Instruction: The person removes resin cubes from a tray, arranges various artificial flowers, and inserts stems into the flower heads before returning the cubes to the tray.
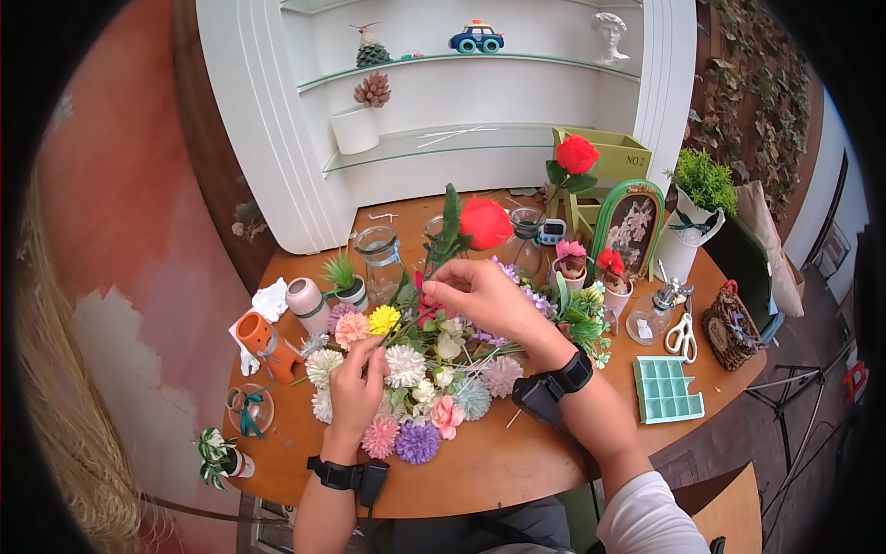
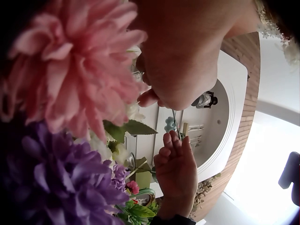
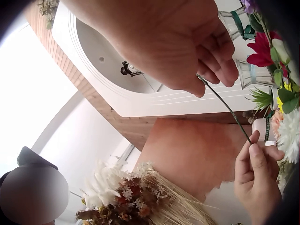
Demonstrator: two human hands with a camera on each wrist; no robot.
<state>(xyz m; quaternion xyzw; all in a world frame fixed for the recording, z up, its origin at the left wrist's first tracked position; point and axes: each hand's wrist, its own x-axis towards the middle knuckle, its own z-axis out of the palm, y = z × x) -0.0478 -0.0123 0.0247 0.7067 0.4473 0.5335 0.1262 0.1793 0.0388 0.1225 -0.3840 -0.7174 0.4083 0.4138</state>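
Fingers (image 3: 257, 158) of the left hand (image 1: 356, 383) pinch a thin, dark green, wire-like stem (image 3: 226, 104), and from my distant seat I see those of the right hand (image 1: 489, 294) grasping the same stem higher up. It slants between the two hands, above a heap of cloth-like flowers on the brown wooden desk (image 1: 517, 462); a bright yellow, many-petalled flower (image 1: 384, 320) lies near the left fingertips. Just beyond the right hand is a large red artificial rose (image 1: 484, 224) with a dark green leaf, but I cannot tell whether it belongs to this stem.

The step in hand looks to me like shaping or straightening the stem. I would want a light pinch at both ends, small even bends rather than one sharp kink, and the wire held clear of the petals below so that nothing snags.

For writing, I can read "NO.2" on the olive-green box (image 1: 614, 159) at the back. The small blue-and-white digital timer (image 1: 552, 231) has a display too small for me to read, and I make out no brand on the black wrist cameras (image 1: 537, 399).
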